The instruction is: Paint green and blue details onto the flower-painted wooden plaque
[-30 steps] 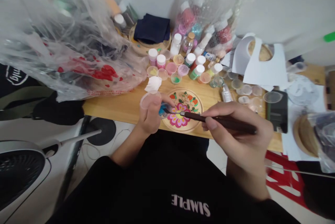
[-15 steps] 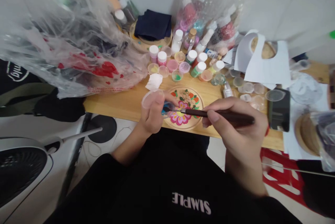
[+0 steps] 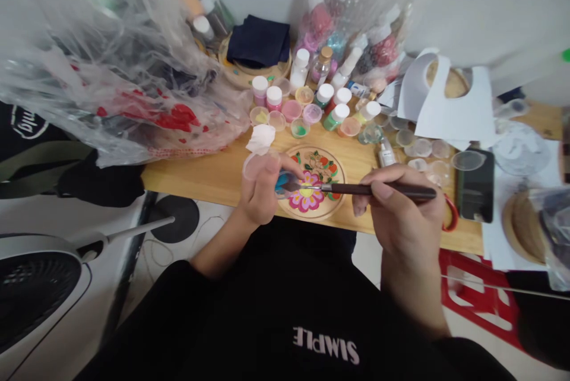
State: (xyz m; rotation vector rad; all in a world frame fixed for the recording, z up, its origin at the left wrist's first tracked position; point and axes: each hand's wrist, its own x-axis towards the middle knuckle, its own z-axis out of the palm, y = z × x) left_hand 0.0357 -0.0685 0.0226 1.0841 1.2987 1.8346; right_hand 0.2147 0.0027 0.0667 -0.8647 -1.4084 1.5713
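Observation:
My left hand (image 3: 262, 194) is closed around a small clear plastic cup (image 3: 282, 180) with blue paint inside, its round lid (image 3: 250, 166) hanging open on the left. In my right hand (image 3: 407, 224) is a palette knife (image 3: 350, 189) with a dark handle, held level. The knife's metal blade reaches to the cup's opening; whether it touches the paint I cannot tell. Beneath the knife lies a round wooden board (image 3: 335, 206) with a pink flower, orange blossoms and green leaves painted on it. My left fingers partly cover the board's left side.
Behind the board stand several open paint cups (image 3: 292, 110) and white-capped bottles (image 3: 336, 115). A crumpled white tissue (image 3: 260, 139) lies left of them. Big plastic bags (image 3: 169, 96) fill the left. At right are a phone (image 3: 475, 188), red-handled scissors (image 3: 451, 213) and cut white paper (image 3: 458, 114).
My right hand has drawn slightly to the right with the palette knife, so the blade sits a little farther out of the cup. The left hand has barely moved.

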